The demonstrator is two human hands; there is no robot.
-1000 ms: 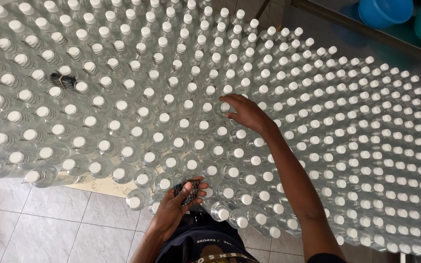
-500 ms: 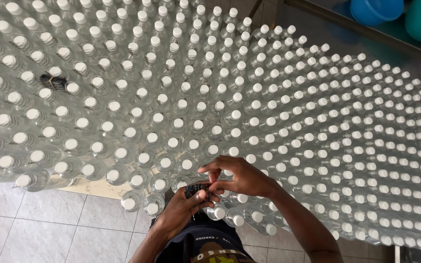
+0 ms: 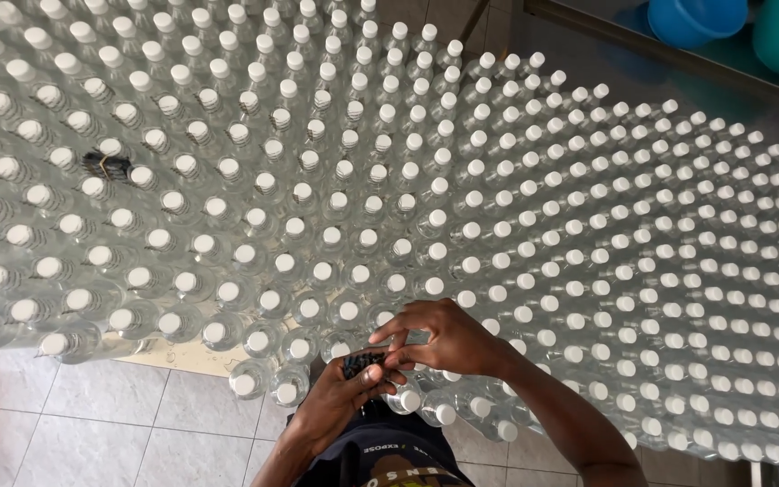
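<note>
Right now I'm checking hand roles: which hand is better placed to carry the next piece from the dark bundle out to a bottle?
Probably the right hand: its fingers pinch at the dark bundle, which the left hand cradles, leaving the right free to reach over the capped bottles.

Pale tiled floor (image 3: pixel 74 424) below.

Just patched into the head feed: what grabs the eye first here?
A sea of clear bottles with white caps fills nearly the whole view. At the bottom centre, the left hand and right hand meet over a small dark bundle. A similar dark bundle lies on the caps at upper left.
</note>
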